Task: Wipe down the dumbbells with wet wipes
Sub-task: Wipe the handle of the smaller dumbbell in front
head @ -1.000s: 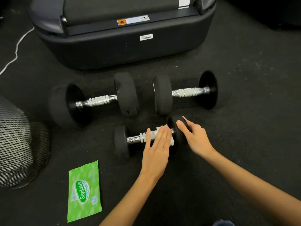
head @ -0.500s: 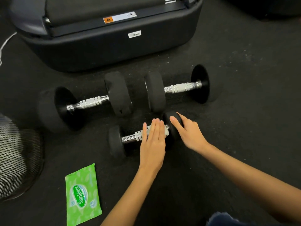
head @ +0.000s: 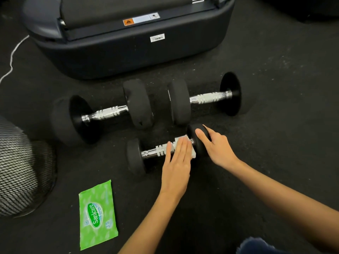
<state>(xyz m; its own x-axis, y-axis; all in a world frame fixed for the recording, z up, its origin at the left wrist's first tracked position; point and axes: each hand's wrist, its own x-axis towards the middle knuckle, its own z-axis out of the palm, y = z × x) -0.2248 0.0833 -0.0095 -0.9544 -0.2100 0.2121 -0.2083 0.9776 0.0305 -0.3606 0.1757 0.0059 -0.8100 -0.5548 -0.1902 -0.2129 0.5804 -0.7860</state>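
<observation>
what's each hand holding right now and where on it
The right hand grips the small dumbbell by its right end weight. The left hand holds nothing: it presses a wet wipe flat on the handle.

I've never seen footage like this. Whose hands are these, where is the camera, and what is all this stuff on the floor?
No robot here: a person wears a wide-angle camera on the head, so you look down on their own hands. On the dark floor lie three dumbbells: the left large dumbbell, the right large dumbbell and, nearest, the small dumbbell. The left hand presses a white wet wipe flat onto its metal handle; the right hand grips its right end weight. A green wipes pack lies lower left. Behind stands a black equipment base.
</observation>
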